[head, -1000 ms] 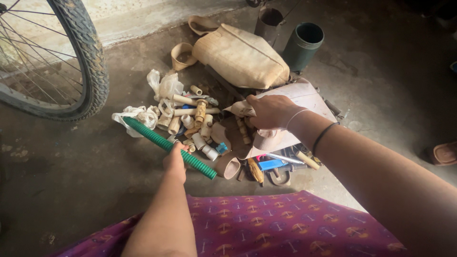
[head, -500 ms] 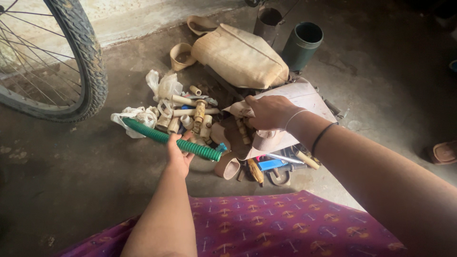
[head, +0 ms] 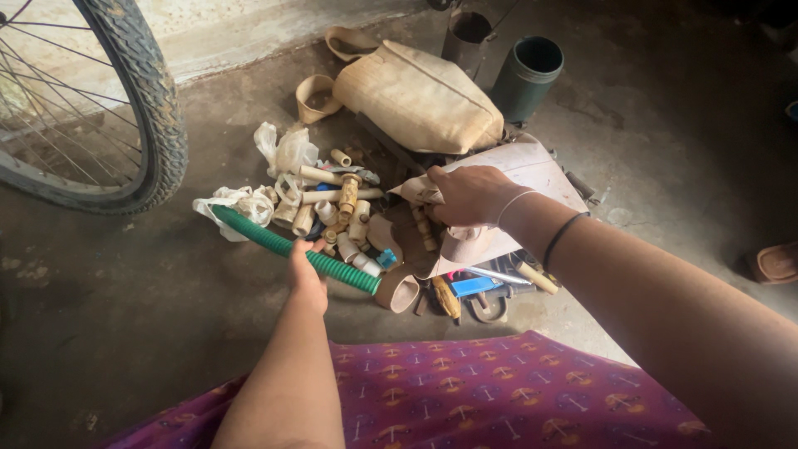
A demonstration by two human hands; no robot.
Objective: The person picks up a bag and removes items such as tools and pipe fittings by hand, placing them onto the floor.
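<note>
Left hand (head: 306, 273) is closed around a green hose (head: 293, 249), gripping it near mid-length from below. The hose is ribbed and stiff-looking; its long axis runs from upper left to lower right, one end resting among white plastic bags (head: 241, 204), the other ending just beside a tan elbow fitting (head: 399, 291). Right hand (head: 472, 195) lies to the right of the hose and well apart from it — its fingers are curled on the edge of a pale sheet (head: 532, 166), pinching it at the corner near the pile. Between the two hands sits a heap of short beige pipe fittings (head: 345, 208), several of them lying across one another. The left hand is the nearer to the hose, being on it; the right would have to cross the heap to reach it. Further out: a canvas bag (head: 420, 96) behind the heap, a dark green pipe section (head: 525, 76) standing upright beside the bag, small tools (head: 474, 287) partly under the sheet, a bicycle wheel (head: 125, 108) at far left. All rests on a concrete floor (head: 125, 333). A purple patterned cloth (head: 499, 399) covers the foreground.
</note>
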